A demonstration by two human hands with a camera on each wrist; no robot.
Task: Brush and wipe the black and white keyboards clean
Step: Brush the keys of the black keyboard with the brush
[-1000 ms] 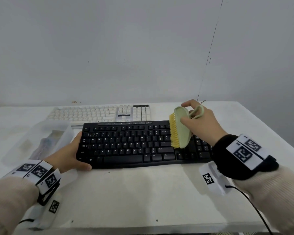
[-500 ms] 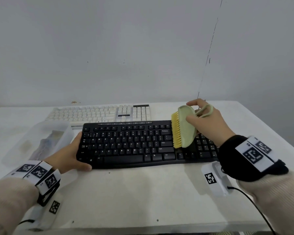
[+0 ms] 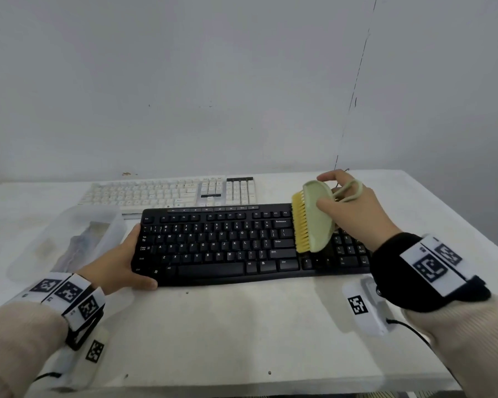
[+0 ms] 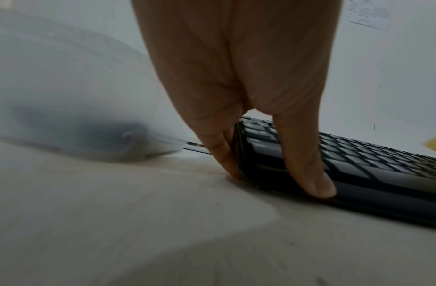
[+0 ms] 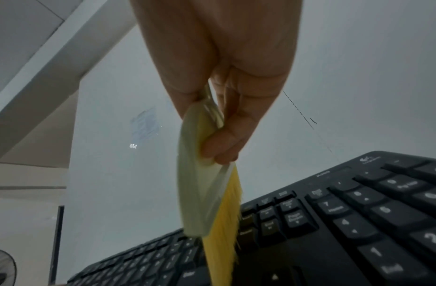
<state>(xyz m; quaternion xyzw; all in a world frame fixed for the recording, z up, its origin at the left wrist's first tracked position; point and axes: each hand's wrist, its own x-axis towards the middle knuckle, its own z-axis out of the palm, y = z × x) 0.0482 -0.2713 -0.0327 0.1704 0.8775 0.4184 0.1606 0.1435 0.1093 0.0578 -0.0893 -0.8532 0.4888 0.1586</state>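
— What has moved?

— My right hand (image 3: 354, 208) has carried the green brush (image 3: 314, 216) rightward along the black keyboard (image 3: 213, 245), fingers curled round it, yellow bristles beside Enter.

— And the left?

— My left hand (image 3: 121, 262) grips the keyboard's left end, thumb on the front edge.

— Around it?

— The white keyboard (image 3: 170, 192) lies just behind; a clear plastic box (image 3: 69, 239) sits left, on the white table (image 3: 242, 326).
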